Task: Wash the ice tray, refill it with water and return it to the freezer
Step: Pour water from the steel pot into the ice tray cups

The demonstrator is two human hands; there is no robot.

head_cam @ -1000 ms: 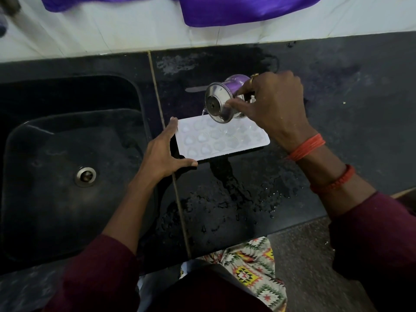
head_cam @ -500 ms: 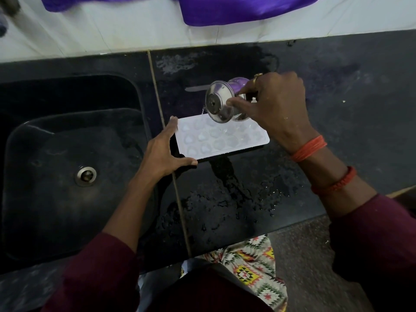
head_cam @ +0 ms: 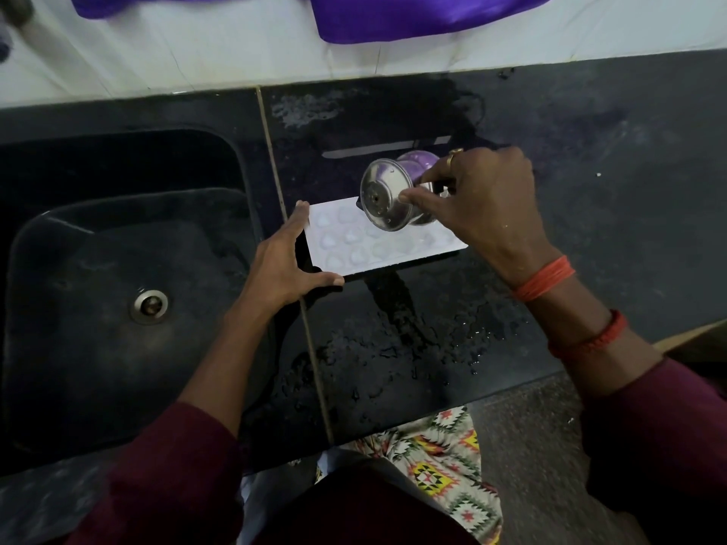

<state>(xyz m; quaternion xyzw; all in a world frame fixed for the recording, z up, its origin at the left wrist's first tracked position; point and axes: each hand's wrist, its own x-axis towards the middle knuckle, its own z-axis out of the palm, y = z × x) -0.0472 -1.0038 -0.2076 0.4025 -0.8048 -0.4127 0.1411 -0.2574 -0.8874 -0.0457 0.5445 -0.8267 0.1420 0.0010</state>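
A dark surface (head_cam: 590, 230) is seen wet on the near side of both hands; a black sink (head_cam: 98, 269) is set into it left of the left hand (head_cam: 283, 265); a purple cloth (head_cam: 413, 17), cut off at the top, is hung beyond the hands. The white ice tray (head_cam: 354, 245) is laid flat on the surface between the hands; its left end is touched by the straight fingers of the left hand, the thumb spread along its near edge; its far right part is hidden under the right hand (head_cam: 484, 206), which is clamped round a steel cup (head_cam: 383, 198) tipped sideways above the tray. The cup's mouth is hidden; whether water is poured cannot be told; a drain (head_cam: 148, 304) is seen in the sink.
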